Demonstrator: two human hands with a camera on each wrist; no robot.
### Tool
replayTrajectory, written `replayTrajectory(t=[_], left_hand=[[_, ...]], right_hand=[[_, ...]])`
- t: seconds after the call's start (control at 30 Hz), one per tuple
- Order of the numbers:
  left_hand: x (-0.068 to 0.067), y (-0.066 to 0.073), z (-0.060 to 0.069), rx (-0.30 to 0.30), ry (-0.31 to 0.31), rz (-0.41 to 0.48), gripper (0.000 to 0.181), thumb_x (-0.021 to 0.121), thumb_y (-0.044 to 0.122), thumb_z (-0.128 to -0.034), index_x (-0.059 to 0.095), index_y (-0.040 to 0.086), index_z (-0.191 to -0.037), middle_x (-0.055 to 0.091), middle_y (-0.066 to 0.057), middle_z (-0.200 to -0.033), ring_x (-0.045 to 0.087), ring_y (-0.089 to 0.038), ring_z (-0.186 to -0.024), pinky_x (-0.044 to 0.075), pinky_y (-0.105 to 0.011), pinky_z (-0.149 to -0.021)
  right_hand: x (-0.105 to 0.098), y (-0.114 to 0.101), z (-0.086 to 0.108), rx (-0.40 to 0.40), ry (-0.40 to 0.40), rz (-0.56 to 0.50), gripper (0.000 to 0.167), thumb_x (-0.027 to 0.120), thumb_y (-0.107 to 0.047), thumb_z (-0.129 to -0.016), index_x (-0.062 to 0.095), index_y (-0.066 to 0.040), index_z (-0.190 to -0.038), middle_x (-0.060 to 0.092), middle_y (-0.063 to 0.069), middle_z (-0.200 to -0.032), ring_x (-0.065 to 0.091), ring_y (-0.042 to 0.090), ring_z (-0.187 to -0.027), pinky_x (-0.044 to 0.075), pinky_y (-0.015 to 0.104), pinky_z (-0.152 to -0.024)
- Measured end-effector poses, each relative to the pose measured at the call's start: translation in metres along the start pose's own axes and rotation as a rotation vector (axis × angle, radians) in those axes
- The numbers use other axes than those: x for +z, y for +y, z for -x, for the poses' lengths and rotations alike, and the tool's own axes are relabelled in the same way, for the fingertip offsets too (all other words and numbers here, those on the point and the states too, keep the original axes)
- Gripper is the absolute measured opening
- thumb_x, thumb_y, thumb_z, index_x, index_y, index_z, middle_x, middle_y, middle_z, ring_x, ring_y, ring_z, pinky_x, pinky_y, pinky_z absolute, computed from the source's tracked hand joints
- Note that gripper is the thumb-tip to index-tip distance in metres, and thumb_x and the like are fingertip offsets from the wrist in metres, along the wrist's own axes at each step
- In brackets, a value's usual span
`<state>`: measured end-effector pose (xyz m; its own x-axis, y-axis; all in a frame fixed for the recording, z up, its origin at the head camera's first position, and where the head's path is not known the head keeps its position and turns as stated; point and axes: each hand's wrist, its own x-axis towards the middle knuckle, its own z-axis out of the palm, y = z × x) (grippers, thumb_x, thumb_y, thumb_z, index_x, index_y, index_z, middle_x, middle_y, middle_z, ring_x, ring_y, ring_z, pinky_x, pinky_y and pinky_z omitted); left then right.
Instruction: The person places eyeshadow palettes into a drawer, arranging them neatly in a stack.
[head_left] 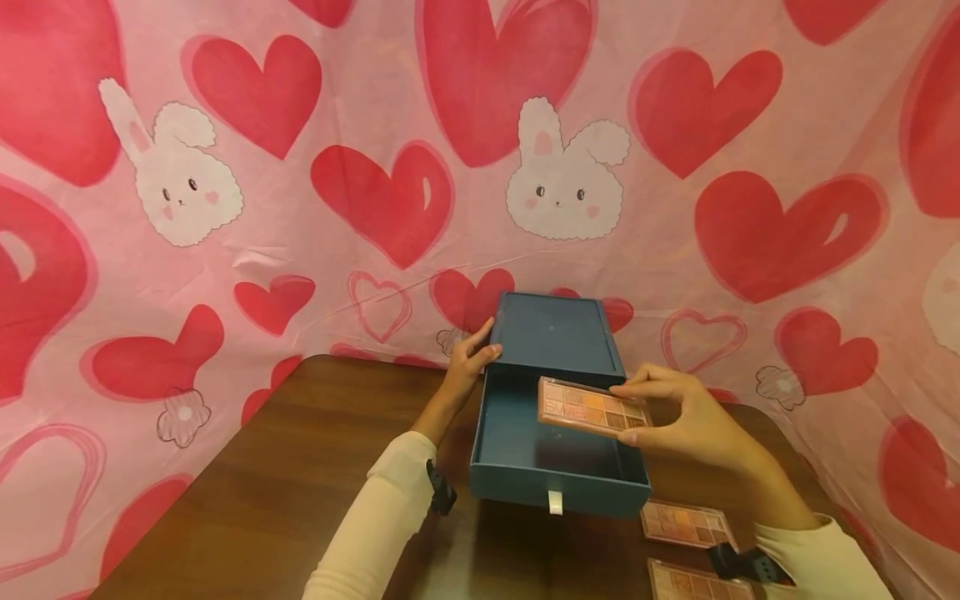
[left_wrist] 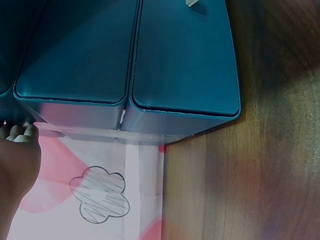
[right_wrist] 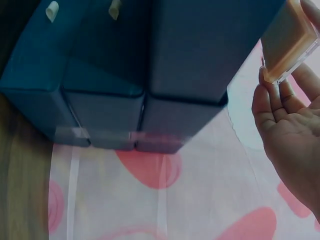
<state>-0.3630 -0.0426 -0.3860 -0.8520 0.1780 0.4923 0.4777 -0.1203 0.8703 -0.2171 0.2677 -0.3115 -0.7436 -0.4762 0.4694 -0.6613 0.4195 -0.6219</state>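
A blue drawer box (head_left: 555, 329) stands on the table, its top drawer (head_left: 558, 483) pulled out toward me. My left hand (head_left: 471, 357) holds the box's left side near the front corner, thumb at the top edge; in the left wrist view the fingers are partly cut off. Above the drawer's right part, my right hand (head_left: 686, 412) pinches an eyeshadow palette (head_left: 585, 407) by its right end, thumb on the near edge and fingers on the far edge. The palette (right_wrist: 287, 42) is tilted, its coloured pans facing me in the head view.
Two more palettes, one (head_left: 686, 523) behind the other (head_left: 697, 582), lie on the table right of the drawer. Lower drawers (left_wrist: 185, 60) with pale pull tabs sit below the pulled-out one. A pink heart-and-rabbit cloth (head_left: 360, 100) hangs behind the brown table (head_left: 300, 467).
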Motion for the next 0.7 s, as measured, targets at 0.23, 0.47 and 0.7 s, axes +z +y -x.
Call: replayTrajectory(t=[0.23,0.47,0.7], left_hand=[[0.002,0.002,0.000,-0.001,-0.009,0.037,0.068,0.056,0.014,-0.0885,0.041,-0.002,-0.152,0.057,-0.038,-0.135,0.061,0.005,-0.097,0.049,-0.012,-0.090],[0.002,0.002,-0.001,0.017,0.011,0.006,0.069,0.056,0.016,-0.0869,0.041,-0.005,-0.151,0.061,-0.042,-0.125,0.063,0.005,-0.090,0.050,-0.012,-0.085],[0.001,0.003,-0.001,-0.001,0.009,-0.009,0.070,0.055,0.018,-0.0865,0.041,-0.002,-0.152,0.063,-0.040,-0.124,0.062,0.005,-0.091,0.049,-0.012,-0.084]], right_hand=[[0.012,0.001,-0.013,-0.006,-0.041,0.001,0.047,0.087,-0.005,-0.075,0.075,-0.008,-0.121,0.062,-0.002,-0.099,0.050,0.010,-0.087,0.046,0.030,-0.074],[0.021,0.001,-0.023,0.030,-0.063,0.091,0.045,0.089,-0.018,-0.075,0.077,-0.016,-0.119,0.064,-0.008,-0.099,0.051,0.009,-0.089,0.046,0.029,-0.073],[0.033,-0.001,-0.032,0.017,-0.099,0.068,0.046,0.090,-0.020,-0.073,0.078,-0.013,-0.118,0.063,-0.006,-0.097,0.053,0.009,-0.086,0.049,0.031,-0.071]])
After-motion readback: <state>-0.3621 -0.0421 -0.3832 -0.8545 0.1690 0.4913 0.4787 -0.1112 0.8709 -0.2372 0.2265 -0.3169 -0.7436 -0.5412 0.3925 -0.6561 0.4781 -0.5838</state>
